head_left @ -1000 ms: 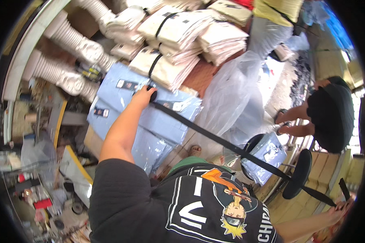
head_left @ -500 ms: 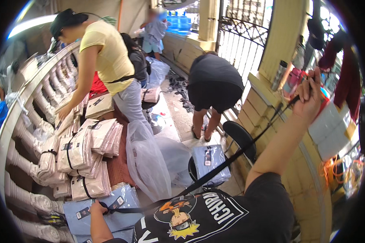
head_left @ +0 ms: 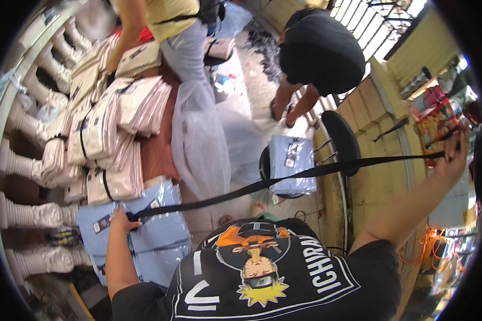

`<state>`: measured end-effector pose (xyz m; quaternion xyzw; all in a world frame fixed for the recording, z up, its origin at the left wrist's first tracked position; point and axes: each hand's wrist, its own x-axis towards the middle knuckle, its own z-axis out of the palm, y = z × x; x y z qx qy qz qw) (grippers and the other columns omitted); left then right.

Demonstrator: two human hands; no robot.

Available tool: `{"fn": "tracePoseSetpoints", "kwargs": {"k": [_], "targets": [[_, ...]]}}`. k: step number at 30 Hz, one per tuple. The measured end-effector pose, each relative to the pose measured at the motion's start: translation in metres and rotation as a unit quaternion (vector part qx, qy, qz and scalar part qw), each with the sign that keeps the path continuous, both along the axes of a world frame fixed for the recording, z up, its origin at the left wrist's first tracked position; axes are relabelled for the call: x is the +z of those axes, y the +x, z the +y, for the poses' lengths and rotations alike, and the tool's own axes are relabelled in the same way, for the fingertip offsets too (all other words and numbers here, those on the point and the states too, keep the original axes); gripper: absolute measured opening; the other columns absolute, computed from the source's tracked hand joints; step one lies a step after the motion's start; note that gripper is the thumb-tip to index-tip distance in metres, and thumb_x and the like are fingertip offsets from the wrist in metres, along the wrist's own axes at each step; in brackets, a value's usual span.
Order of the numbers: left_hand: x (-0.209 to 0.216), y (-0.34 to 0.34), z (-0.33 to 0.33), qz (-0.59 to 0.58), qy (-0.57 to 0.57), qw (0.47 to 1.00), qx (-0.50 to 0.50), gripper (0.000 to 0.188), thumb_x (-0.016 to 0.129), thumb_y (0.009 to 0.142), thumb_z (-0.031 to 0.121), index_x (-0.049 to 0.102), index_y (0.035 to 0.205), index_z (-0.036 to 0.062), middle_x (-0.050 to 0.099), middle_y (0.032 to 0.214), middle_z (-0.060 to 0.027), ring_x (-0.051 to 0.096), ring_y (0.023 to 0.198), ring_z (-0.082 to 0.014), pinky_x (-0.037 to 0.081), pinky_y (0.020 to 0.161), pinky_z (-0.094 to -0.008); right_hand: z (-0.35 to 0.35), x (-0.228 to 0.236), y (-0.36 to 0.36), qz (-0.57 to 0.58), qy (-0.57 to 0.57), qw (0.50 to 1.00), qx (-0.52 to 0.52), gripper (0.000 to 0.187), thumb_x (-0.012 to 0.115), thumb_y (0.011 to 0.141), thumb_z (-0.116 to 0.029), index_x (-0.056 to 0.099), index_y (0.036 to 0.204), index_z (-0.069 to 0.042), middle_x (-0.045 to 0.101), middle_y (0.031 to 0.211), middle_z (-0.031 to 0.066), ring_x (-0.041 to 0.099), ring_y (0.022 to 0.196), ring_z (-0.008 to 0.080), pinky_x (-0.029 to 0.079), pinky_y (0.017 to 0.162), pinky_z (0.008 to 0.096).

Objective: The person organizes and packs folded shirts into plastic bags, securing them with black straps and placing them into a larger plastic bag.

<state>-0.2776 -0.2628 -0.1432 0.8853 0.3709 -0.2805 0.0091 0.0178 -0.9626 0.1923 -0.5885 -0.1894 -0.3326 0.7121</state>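
Left hand (head_left: 122, 220), lower left of the frame, and right hand (head_left: 454, 152), far right, grip a black strap (head_left: 241, 191) stretched between the 2 across the center. Blue plastic-wrapped garments (head_left: 163, 238) lie beneath the left hand; cream bundles (head_left: 93, 131) rise at left, while a person in black (head_left: 324, 53) bends at upper center.
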Motion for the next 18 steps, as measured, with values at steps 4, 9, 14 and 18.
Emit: {"fn": "tracePoseSetpoints", "kwargs": {"k": [4,9,14,18], "targets": [[-0.005,-0.010,0.007,0.041,-0.006,0.999,-0.022,0.082,0.073,0.064,0.038,0.034,0.131,0.0115,0.044,0.123,-0.0194,0.050,0.106,-0.0390,0.044,0.087,-0.0425,-0.015,-0.014,0.012,0.048,0.014,0.994,-0.097,0.036,0.048,0.083,-0.006,0.047,0.118,0.004,0.057,0.110,0.0114,0.030,0.046,0.0020,0.023,0.039,0.0130],[0.018,0.011,-0.011,-0.007,0.086,0.995,0.050,0.060,0.065,0.073,0.035,0.044,0.121,0.0059,0.051,0.114,-0.0183,0.054,0.101,-0.0352,0.045,0.083,-0.0423,-0.059,-0.028,0.004,0.068,-0.015,0.985,-0.158,0.035,0.048,0.083,-0.005,0.050,0.116,0.002,0.054,0.118,0.0134,0.028,0.046,0.0027,0.021,0.037,0.0142],[0.073,0.106,-0.061,-0.196,-0.054,0.968,-0.150,0.051,0.062,0.076,0.034,0.053,0.112,-0.0014,0.057,0.105,-0.0217,0.055,0.099,-0.0333,0.044,0.082,-0.0409,-0.039,-0.082,-0.004,0.219,-0.065,0.958,-0.176,0.031,0.042,0.083,-0.008,0.054,0.111,-0.002,0.059,0.102,0.0042,0.026,0.045,0.0000,0.018,0.035,0.0148],[0.037,0.218,-0.147,-0.261,-0.361,0.880,-0.166,0.045,0.062,0.079,0.029,0.053,0.113,0.0023,0.061,0.099,-0.0164,0.061,0.088,-0.0226,0.047,0.077,-0.0320,0.008,-0.187,0.020,0.467,-0.189,0.859,-0.087,0.030,0.044,0.076,-0.005,0.061,0.101,-0.005,0.061,0.086,0.0008,0.029,0.047,-0.0006,0.020,0.037,0.0146]]}}
